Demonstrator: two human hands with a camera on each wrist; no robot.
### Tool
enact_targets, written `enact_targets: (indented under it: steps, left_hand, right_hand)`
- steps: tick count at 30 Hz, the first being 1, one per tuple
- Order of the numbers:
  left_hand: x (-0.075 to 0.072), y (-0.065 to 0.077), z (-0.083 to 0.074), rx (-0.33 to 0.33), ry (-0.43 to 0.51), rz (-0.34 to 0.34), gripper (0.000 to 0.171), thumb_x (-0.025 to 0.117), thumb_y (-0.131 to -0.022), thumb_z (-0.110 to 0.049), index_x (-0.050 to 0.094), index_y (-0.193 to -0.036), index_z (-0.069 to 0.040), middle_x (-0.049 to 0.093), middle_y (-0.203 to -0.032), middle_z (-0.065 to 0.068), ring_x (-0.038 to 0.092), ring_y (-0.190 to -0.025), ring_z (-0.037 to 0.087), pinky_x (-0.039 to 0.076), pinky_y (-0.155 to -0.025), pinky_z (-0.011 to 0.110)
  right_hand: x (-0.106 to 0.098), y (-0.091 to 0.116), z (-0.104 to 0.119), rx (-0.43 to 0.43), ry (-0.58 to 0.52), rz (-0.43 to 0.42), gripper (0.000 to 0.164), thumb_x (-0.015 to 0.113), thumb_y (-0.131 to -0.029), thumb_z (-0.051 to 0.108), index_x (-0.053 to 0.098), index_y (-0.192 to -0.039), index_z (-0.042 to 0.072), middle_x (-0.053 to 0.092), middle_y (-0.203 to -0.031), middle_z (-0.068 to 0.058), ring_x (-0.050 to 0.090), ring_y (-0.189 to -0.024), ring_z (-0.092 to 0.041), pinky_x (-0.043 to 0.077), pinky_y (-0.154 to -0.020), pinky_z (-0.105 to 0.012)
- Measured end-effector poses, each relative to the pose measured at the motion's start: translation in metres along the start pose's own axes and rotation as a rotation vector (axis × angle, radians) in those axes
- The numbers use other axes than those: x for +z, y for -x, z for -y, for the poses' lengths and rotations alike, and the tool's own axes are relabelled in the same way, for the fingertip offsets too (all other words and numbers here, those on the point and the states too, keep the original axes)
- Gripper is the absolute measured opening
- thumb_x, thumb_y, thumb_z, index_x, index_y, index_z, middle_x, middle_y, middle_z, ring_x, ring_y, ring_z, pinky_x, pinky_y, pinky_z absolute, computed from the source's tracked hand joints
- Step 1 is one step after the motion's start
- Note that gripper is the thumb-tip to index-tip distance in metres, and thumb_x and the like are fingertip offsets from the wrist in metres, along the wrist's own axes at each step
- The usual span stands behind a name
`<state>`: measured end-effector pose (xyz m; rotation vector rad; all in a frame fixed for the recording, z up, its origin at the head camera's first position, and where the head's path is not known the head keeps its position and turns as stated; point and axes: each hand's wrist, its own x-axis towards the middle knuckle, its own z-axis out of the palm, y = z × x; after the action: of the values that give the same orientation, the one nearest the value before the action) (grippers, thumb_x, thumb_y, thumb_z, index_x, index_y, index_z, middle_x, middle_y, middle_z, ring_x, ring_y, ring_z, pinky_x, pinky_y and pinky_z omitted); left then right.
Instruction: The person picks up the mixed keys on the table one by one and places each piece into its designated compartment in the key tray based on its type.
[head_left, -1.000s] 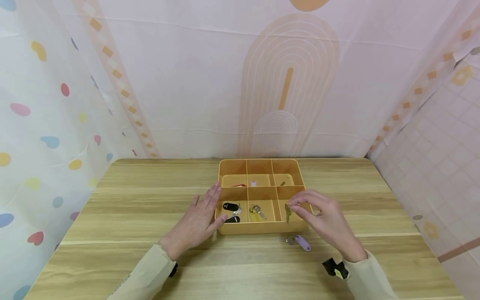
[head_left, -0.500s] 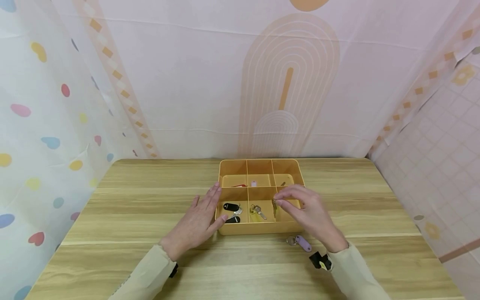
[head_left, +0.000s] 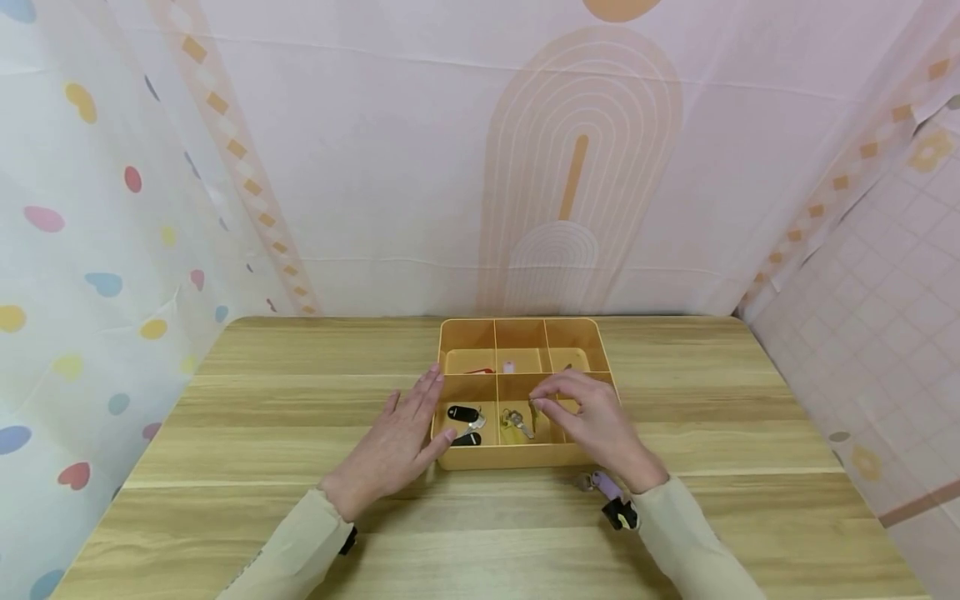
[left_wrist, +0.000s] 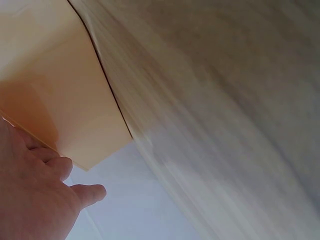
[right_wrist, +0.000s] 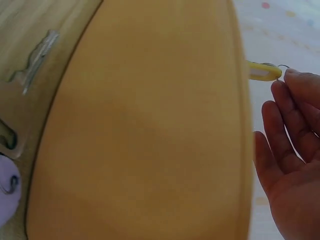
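A yellow-orange divided box point(head_left: 517, 456) stands on the table. My left hand point(head_left: 386, 454) rests along its left side, fingers straight and thumb over the front left corner; the left wrist view shows this hand point(left_wrist: 37, 185) against the box wall point(left_wrist: 75, 100). Above the front middle compartment, the thumb and forefinger of my right hand point(head_left: 603, 425) pinch a key with a yellow tag point(right_wrist: 264, 71) by its ring. Below it lies another key point(head_left: 519, 423) with a yellow tag. Keys with black tags point(head_left: 462, 414) lie in the front left compartment.
A key with a purple tag point(head_left: 606, 483) lies on the table before the box, partly under my right wrist. The back compartments hold a red tag point(head_left: 480, 372) and a pale pink tag point(head_left: 509, 367). A patterned cloth point(head_left: 375, 167) hangs behind the table.
My right hand has moved left with the yellow-tagged key, from over the front right compartment to the front middle one. The left hand has stayed in place.
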<state>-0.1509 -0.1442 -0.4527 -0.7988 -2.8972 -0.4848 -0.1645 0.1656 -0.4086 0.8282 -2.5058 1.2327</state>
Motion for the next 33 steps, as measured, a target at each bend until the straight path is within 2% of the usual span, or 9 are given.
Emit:
enact_targets:
  steps: [6, 14, 21, 25, 28, 33]
  left_hand:
    - [0.000, 0.000, 0.000, 0.002, -0.003, 0.003, 0.080, 0.038, -0.110, -0.052, 0.012, -0.164, 0.001, 0.005, -0.173, 0.013, 0.012, -0.158, 0.030, 0.019, -0.122, 0.063]
    - [0.000, 0.000, 0.000, -0.002, 0.001, 0.008, 0.081, 0.038, -0.110, -0.052, 0.012, -0.164, 0.002, 0.006, -0.173, 0.014, 0.011, -0.159, 0.029, 0.020, -0.122, 0.063]
    - [-0.001, -0.001, 0.000, 0.000, -0.003, 0.006, 0.081, 0.038, -0.110, -0.052, 0.013, -0.164, 0.002, 0.006, -0.173, 0.014, 0.012, -0.158, 0.029, 0.021, -0.122, 0.063]
    - [-0.001, -0.001, 0.000, 0.003, -0.002, 0.005, 0.081, 0.039, -0.110, -0.052, 0.013, -0.164, 0.003, 0.007, -0.173, 0.015, 0.013, -0.158, 0.030, 0.021, -0.122, 0.064]
    - [-0.001, -0.001, 0.000, 0.003, -0.001, 0.005, 0.081, 0.038, -0.110, -0.052, 0.013, -0.164, 0.002, 0.007, -0.173, 0.015, 0.013, -0.158, 0.031, 0.021, -0.122, 0.064]
    - [-0.001, -0.001, 0.000, 0.003, 0.000, 0.004, 0.081, 0.038, -0.110, -0.052, 0.013, -0.164, 0.002, 0.007, -0.173, 0.014, 0.014, -0.158, 0.031, 0.021, -0.122, 0.064]
  right_hand:
    - [0.007, -0.002, -0.008, 0.019, 0.021, 0.016, 0.008, 0.076, -0.095, 0.010, 0.079, -0.102, 0.014, 0.075, -0.104, 0.009, 0.069, -0.101, -0.012, 0.059, -0.091, -0.038]
    - [0.013, -0.005, -0.014, 0.005, 0.051, 0.037, 0.010, 0.077, -0.093, 0.007, 0.079, -0.099, 0.014, 0.074, -0.100, 0.009, 0.070, -0.099, -0.013, 0.054, -0.102, -0.043]
    - [0.017, -0.006, -0.017, -0.049, 0.121, 0.047, 0.012, 0.079, -0.091, 0.005, 0.078, -0.098, 0.015, 0.075, -0.101, 0.007, 0.069, -0.099, -0.014, 0.059, -0.089, -0.037]
    - [0.018, -0.007, -0.017, -0.076, 0.172, 0.062, 0.010, 0.080, -0.090, 0.006, 0.079, -0.098, 0.013, 0.076, -0.101, 0.005, 0.070, -0.100, -0.015, 0.059, -0.086, -0.037]
    - [0.017, -0.007, -0.016, -0.079, 0.201, 0.099, 0.016, 0.078, -0.092, 0.008, 0.079, -0.108, 0.009, 0.076, -0.110, 0.000, 0.069, -0.107, -0.020, 0.059, -0.091, -0.040]
    - [0.015, -0.006, -0.015, -0.042, 0.205, 0.161, 0.042, 0.074, -0.097, 0.017, 0.068, -0.137, 0.006, 0.068, -0.137, -0.007, 0.062, -0.128, -0.029, 0.051, -0.106, -0.048]
